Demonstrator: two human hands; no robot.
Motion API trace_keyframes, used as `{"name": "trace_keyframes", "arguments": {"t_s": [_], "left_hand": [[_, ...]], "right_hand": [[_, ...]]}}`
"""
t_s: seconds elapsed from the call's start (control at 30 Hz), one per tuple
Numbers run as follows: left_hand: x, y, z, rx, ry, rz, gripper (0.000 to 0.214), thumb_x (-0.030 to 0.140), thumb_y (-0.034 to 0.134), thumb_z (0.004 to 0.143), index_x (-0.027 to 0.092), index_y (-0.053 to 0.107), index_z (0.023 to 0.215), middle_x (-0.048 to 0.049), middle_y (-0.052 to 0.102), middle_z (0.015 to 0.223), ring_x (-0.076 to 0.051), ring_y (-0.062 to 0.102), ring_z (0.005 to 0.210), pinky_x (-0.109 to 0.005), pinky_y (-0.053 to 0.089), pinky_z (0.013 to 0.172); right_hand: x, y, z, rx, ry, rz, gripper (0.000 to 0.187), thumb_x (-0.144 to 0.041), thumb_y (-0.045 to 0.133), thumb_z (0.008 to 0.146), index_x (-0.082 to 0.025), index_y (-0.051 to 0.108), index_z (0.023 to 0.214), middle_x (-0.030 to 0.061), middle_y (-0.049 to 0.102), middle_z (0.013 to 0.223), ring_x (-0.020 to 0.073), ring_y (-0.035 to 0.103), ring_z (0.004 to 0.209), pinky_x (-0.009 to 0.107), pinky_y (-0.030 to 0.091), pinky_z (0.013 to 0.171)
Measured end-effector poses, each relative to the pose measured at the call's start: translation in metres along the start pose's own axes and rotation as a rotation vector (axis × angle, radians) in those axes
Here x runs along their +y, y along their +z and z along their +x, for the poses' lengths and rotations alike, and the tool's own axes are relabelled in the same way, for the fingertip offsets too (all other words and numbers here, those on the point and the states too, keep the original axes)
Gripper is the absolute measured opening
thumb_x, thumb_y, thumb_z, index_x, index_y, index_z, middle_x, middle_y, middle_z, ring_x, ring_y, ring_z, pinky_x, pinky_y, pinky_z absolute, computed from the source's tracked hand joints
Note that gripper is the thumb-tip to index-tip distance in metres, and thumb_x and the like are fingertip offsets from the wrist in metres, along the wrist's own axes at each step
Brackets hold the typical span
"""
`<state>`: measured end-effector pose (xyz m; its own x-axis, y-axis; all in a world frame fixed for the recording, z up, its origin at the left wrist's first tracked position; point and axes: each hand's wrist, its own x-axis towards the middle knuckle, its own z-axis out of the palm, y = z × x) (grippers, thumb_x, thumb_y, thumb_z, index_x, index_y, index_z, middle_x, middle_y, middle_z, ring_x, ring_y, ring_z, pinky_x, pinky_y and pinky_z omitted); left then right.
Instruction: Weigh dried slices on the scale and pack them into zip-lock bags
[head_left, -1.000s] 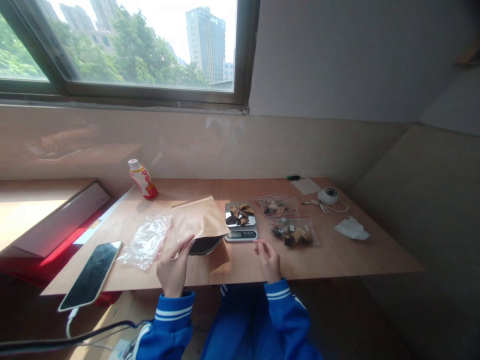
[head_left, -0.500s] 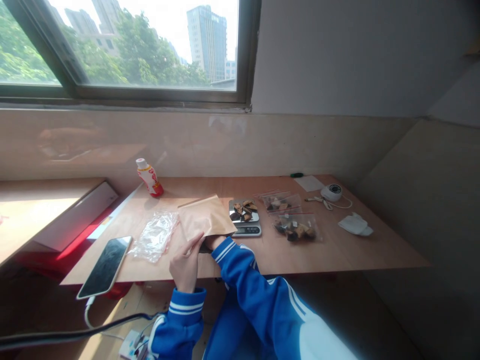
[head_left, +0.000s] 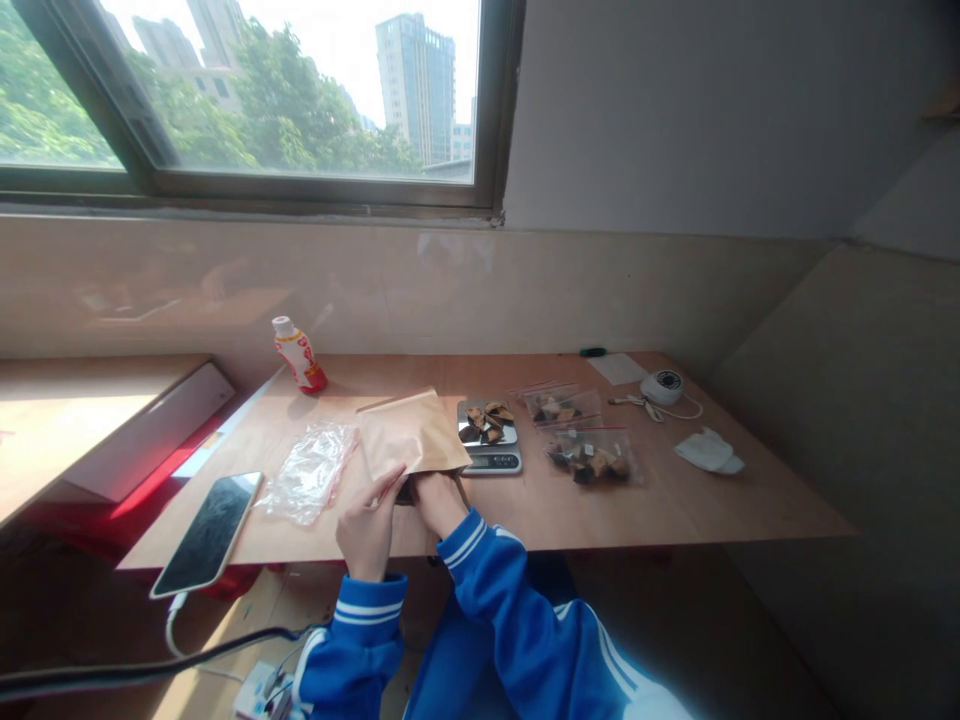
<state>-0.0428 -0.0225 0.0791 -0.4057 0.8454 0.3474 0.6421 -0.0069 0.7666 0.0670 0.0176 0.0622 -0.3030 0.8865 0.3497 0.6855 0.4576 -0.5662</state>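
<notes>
A kraft paper pouch [head_left: 409, 432] lies on the wooden table, its dark open end toward me. My left hand [head_left: 367, 525] and my right hand [head_left: 439, 503] meet at that end, their fingers on the pouch's lower edge. Its inside is hidden. To the right stands a digital kitchen scale [head_left: 489, 440] with dark and tan chunks on its steel platform. Two zip bags [head_left: 592, 460] of similar chunks lie beyond it. A crumpled transparent plastic bag [head_left: 310, 472] lies left of my left hand.
A smartphone [head_left: 206, 533] with a white cable lies at the table's front left. A bottle [head_left: 298, 357] stands at the back. Further right are a round white device [head_left: 661, 387], a white cloth [head_left: 709, 451] and a paper sheet [head_left: 617, 368]. The table's front edge is close to my hands.
My right hand has come from beside the scale, crossing leftward to the pouch's lower edge. My left hand stays on the pouch. The view has tilted slightly.
</notes>
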Motion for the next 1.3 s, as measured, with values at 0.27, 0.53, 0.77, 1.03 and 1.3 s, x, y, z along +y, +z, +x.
{"name": "trace_keyframes", "arguments": {"t_s": [0.27, 0.53, 0.77, 1.03, 1.3], "left_hand": [[-0.045, 0.031, 0.055, -0.029, 0.125, 0.013, 0.025, 0.031, 0.051, 0.08, 0.022, 0.069, 0.094, -0.0059, 0.068, 0.104, -0.024, 0.057, 0.108, -0.036, 0.043, 0.093], [-0.09, 0.011, 0.057, 0.133, -0.018, 0.291, 0.033, 0.016, 0.046, 0.071, 0.013, 0.063, 0.1, -0.0147, 0.063, 0.099, -0.029, 0.056, 0.099, -0.045, 0.042, 0.09], [-0.108, -0.008, 0.051, 0.153, -0.177, 0.232, 0.019, 0.029, 0.051, 0.074, 0.017, 0.065, 0.08, -0.0077, 0.062, 0.077, -0.023, 0.056, 0.075, -0.037, 0.045, 0.073], [-0.055, 0.008, 0.027, 0.501, -0.047, 0.096, 0.025, 0.041, 0.053, 0.079, 0.016, 0.058, 0.081, -0.0045, 0.056, 0.079, -0.018, 0.053, 0.073, -0.03, 0.045, 0.066], [-0.044, 0.025, 0.012, 0.311, 0.009, 0.0, 0.03, 0.045, 0.052, 0.08, 0.016, 0.058, 0.084, -0.0037, 0.055, 0.08, -0.017, 0.053, 0.072, -0.03, 0.045, 0.065]], "right_hand": [[-0.005, -0.018, -0.05, -0.063, -0.124, 0.204, 0.025, -0.013, 0.043, 0.088, -0.017, 0.062, 0.103, 0.0088, 0.057, 0.113, 0.0184, 0.049, 0.112, 0.036, 0.043, 0.097], [0.012, -0.037, -0.067, -0.141, 0.035, 0.327, 0.024, -0.012, 0.044, 0.087, -0.018, 0.065, 0.095, 0.0056, 0.065, 0.09, 0.0182, 0.058, 0.093, 0.033, 0.047, 0.086], [0.006, -0.035, -0.07, -0.195, 0.07, 0.385, 0.023, -0.016, 0.044, 0.088, -0.02, 0.066, 0.096, 0.0053, 0.067, 0.093, 0.0182, 0.061, 0.091, 0.032, 0.048, 0.083], [-0.016, -0.031, -0.051, -0.082, 0.068, 0.564, 0.026, -0.022, 0.041, 0.09, -0.021, 0.062, 0.106, 0.005, 0.061, 0.098, 0.015, 0.058, 0.088, 0.028, 0.048, 0.079], [-0.013, 0.011, -0.027, -0.026, 0.216, 0.747, 0.033, -0.03, 0.045, 0.088, -0.018, 0.05, 0.118, 0.0104, 0.057, 0.113, 0.0173, 0.059, 0.092, 0.032, 0.052, 0.079]]}}
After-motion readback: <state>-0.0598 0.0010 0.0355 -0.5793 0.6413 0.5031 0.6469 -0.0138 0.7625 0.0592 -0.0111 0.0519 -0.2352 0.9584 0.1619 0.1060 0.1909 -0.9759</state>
